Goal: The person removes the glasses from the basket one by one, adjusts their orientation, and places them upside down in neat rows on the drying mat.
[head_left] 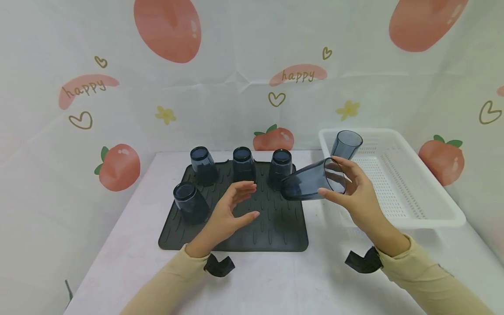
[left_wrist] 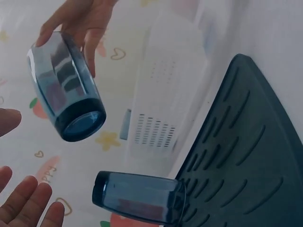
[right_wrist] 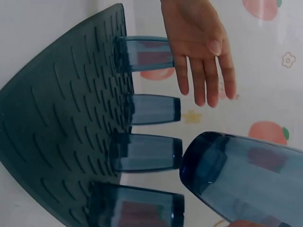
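My right hand pinches a blue-tinted drinking glass near its rim, fingers on top and thumb below. The glass lies tilted nearly sideways in the air, its thick base toward the left, over the right side of a dark ribbed drying mat. My left hand hovers over the mat with thumb and fingers spread, holding nothing. Three matching upside-down glasses stand along the mat's back edge. Another upside-down glass is at the mat's left, beside my left hand. In the left wrist view, the held glass shows whole.
A white perforated plastic basket stands on the right of the white table. One more glass leans inside its back left corner, rim up. Behind the table hangs a printed white backdrop.
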A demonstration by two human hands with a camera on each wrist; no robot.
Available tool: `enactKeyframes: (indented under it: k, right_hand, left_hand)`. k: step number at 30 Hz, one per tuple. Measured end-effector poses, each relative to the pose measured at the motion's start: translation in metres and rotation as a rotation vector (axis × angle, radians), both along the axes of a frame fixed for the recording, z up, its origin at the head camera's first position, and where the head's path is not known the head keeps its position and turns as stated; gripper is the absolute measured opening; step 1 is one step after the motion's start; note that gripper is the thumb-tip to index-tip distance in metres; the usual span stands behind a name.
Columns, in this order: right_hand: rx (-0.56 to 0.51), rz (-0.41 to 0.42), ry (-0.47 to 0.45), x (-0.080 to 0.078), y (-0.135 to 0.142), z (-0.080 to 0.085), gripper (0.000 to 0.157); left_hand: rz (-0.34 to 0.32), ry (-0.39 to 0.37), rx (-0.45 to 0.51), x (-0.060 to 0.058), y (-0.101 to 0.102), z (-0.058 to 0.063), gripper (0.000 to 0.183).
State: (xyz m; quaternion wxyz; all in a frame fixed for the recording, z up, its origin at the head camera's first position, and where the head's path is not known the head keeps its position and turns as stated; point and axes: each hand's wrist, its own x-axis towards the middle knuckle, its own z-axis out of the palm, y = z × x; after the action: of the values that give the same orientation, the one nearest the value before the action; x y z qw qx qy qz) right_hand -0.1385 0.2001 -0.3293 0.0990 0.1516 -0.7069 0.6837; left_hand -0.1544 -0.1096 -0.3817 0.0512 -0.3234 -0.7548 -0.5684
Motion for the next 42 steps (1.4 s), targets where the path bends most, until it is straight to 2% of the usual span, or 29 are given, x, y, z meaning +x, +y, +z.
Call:
enactKeyframes:
  k: [8,15,18,29,35,42]
  right_hand:
    - [0.036,0.036,0.002,0.005,-0.013,-0.01,0.073]
    - [0.038,0.06,-0.011,0.005,-0.022,-0.022,0.075]
    - [0.035,0.068,-0.002,0.005,-0.025,-0.026,0.075]
    - [-0.018,0.102,-0.009,0.009,-0.034,-0.033,0.072]
    - [0.0,0.097,-0.026,0.011,-0.038,-0.035,0.073]
    - [-0.004,0.097,-0.023,0.01,-0.04,-0.038,0.073]
  left_hand:
    - [-0.051,-0.058,0.037,-0.006,0.013,-0.002,0.071]
    - [-0.116,-0.133,0.061,-0.005,0.023,-0.004,0.076]
    - [-0.123,-0.152,0.055,-0.005,0.026,-0.006,0.077]
    - [-0.138,-0.17,0.042,-0.009,0.033,-0.017,0.08]
    - [-0.16,-0.178,0.068,-0.009,0.035,-0.021,0.081]
    - [-0.155,-0.187,0.09,-0.01,0.036,-0.025,0.082]
